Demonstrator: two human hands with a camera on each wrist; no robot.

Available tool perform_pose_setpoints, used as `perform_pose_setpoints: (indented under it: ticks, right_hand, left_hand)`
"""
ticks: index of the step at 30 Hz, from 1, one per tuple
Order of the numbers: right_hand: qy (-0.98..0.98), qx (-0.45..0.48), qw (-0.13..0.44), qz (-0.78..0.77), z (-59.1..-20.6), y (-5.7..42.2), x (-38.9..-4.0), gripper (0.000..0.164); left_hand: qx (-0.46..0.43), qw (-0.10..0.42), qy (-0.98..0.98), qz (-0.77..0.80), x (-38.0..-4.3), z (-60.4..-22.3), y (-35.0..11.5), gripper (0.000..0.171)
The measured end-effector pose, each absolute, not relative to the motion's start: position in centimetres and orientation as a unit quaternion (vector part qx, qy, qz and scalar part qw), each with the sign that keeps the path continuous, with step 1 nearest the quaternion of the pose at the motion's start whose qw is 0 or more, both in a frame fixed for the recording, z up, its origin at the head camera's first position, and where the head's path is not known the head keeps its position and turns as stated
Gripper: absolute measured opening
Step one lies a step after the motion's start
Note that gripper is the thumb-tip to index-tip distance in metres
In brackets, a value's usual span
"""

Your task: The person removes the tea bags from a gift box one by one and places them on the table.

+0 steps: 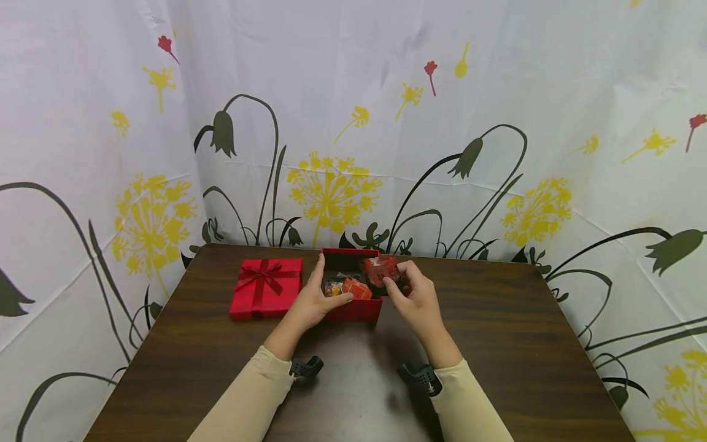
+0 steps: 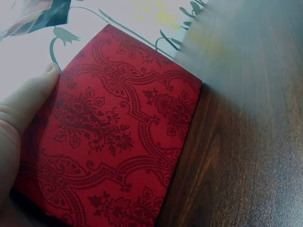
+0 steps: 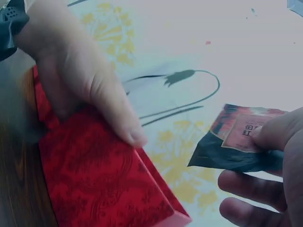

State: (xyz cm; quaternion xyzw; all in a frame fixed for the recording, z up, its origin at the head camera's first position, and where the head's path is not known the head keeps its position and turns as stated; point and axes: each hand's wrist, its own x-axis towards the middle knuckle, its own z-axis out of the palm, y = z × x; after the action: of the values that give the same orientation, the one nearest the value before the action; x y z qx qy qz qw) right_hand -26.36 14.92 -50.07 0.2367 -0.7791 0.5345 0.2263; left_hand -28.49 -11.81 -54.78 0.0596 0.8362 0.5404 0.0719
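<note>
An uncovered red gift box (image 1: 350,312) with a dark floral pattern stands on the table. My left hand (image 1: 310,302) holds it at its left end, the thumb lying along the front rim. Inside, an orange packet (image 1: 356,288) and small clear-wrapped pieces (image 1: 334,288) show. My right hand (image 1: 415,301) pinches a red and dark sachet (image 3: 244,135) with printed characters, held above the right end of the box. In the left wrist view the patterned box wall (image 2: 113,123) fills the middle, beside the left thumb.
A red lid (image 1: 239,302) with a ribbon bow (image 1: 262,274) lies left of the box on the dark wooden table (image 1: 497,344). Behind the table's far edge hangs a white curtain (image 1: 353,61) printed with flowers.
</note>
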Motion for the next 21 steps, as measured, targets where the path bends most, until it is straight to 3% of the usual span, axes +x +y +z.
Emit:
perform_pose_setpoints:
  ticks: [7, 11, 16, 21]
  right_hand:
    - [-0.754, 0.228, 0.243, 0.566, -50.0, 16.1, -26.5, 0.012]
    - [-0.759, 0.226, 0.282, 0.542, -49.1, 17.0, -26.7, 0.016]
    - [-0.77, 0.165, 0.326, 0.523, -49.5, 17.9, -27.3, 0.02]
    - [-0.763, 0.094, 0.329, 0.549, -51.8, 18.1, -28.0, 0.021]
  left_hand:
    - [0.052, 0.073, 0.84, 0.536, -28.4, -54.7, -11.8, 0.134]
    - [0.049, 0.072, 0.837, 0.54, -28.5, -54.5, -11.7, 0.135]
    - [0.048, 0.074, 0.839, 0.537, -28.6, -54.6, -11.7, 0.132]
    - [0.046, 0.073, 0.84, 0.536, -28.6, -54.9, -11.7, 0.127]
